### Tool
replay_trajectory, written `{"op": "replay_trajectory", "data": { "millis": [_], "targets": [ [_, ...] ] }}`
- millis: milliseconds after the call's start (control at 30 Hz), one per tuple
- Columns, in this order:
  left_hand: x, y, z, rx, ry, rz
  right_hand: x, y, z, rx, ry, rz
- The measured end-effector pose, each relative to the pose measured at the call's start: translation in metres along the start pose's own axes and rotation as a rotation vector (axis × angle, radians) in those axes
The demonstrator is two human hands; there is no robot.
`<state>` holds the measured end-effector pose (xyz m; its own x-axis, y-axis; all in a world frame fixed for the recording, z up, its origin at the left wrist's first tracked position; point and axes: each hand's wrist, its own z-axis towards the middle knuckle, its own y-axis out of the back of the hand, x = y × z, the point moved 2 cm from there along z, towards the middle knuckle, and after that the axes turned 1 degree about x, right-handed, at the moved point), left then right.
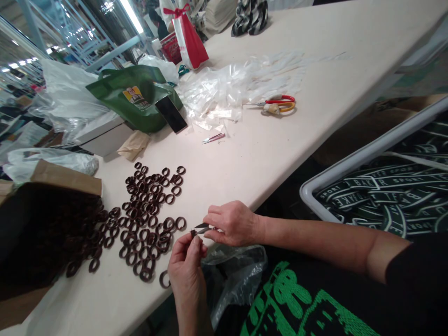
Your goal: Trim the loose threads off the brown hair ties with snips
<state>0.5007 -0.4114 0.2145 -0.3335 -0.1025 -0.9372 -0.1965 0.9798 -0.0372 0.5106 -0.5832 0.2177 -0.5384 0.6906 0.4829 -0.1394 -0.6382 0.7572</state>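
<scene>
My left hand (188, 263) pinches a small dark brown loop (193, 233) between thumb and fingertips, just off the table's near edge. Closed around a pair of thread snips (201, 227), my right hand (235, 223) comes in from the right. The snips' two blades are spread slightly, their tips right at the brown loop; whether they touch it I cannot tell. Beyond my left hand lies a loose heap of similar brown loops (143, 217). It trails back to a paper bag (66, 177), tipped on its side, with many more loops in its dark mouth.
Across the table (262, 154) lie pink-handled snips (213, 138), red-and-yellow-handled scissors (275, 105) and clear plastic bags (224, 88). A phone (171, 114) leans against a green bag (133, 98). At right, a white-rimmed bin (315, 184) holds black lettered straps (392, 196). A clear bag (238, 270) hangs below my hands.
</scene>
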Motion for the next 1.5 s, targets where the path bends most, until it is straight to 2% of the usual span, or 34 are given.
{"op": "replay_trajectory", "data": {
  "millis": [133,233,367,600,700,867,1000,1500],
  "targets": [
    [0.0,-0.002,0.0,0.007,0.028,-0.038,-0.002,-0.002,0.0,0.016,-0.033,0.055],
    [-0.002,-0.002,0.001,0.001,0.08,-0.149,-0.006,-0.001,-0.001,0.059,-0.091,0.237],
    [-0.002,-0.004,0.003,0.071,0.173,-0.299,-0.008,-0.002,-0.002,0.107,-0.167,0.43],
    [0.002,-0.011,-0.001,0.11,0.259,-0.381,-0.008,-0.007,0.005,0.16,-0.172,0.476],
    [0.003,-0.013,-0.001,0.12,0.257,-0.363,-0.007,-0.007,0.006,0.171,-0.152,0.417],
    [0.005,-0.015,0.0,0.087,0.239,-0.309,-0.007,-0.004,0.005,0.071,-0.044,0.098],
    [0.007,-0.014,0.001,0.112,0.224,-0.291,-0.007,-0.001,0.004,0.035,0.039,-0.078],
    [0.015,-0.014,-0.001,0.09,0.194,-0.189,-0.009,0.011,-0.002,0.102,0.064,-0.166]
  ]
}}
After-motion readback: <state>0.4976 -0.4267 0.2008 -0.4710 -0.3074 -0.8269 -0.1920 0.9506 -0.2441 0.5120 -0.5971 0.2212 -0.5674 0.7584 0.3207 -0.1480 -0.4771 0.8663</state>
